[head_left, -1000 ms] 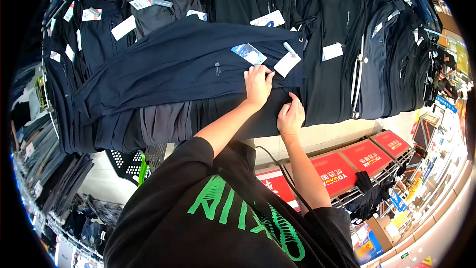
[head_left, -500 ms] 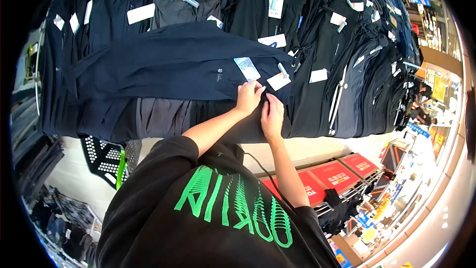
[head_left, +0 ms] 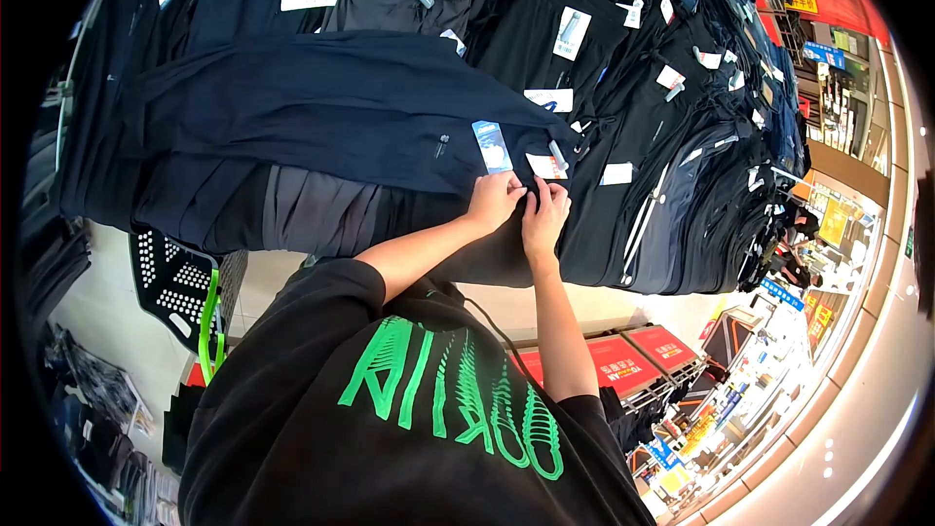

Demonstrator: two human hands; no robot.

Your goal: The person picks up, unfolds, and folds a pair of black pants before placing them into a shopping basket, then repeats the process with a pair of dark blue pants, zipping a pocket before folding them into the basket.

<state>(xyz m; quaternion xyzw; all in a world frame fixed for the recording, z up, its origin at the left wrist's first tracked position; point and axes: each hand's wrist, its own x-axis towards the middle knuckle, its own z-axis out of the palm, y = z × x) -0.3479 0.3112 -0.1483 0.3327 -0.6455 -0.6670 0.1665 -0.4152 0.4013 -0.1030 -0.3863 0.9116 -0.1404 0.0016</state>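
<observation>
Navy trousers [head_left: 321, 117] lie sideways across a row of dark trousers, their waist end to the right. Near the lower edge of that waist end, my left hand [head_left: 495, 201] has its fingers pinched on the dark fabric. Close beside it, my right hand [head_left: 543, 217] also has bent fingers at the fabric, with the fingertips of both hands almost touching. A blue and white tag [head_left: 492, 147] lies just above my left hand. Above my right hand is a white and orange tag [head_left: 547, 167] with a grey security pin [head_left: 558, 153].
Tagged black trousers [head_left: 623, 136] fill the rack behind and to the right. A black basket [head_left: 175, 278] with a green handle [head_left: 209, 317] is at the lower left. Red sign boards [head_left: 618, 362] stand beyond my right forearm. Folded clothes [head_left: 58, 268] lie at the far left.
The head view has shifted and turned slightly. Both hands stay at the waist end of the navy trousers, with the right fingers now more bent.
</observation>
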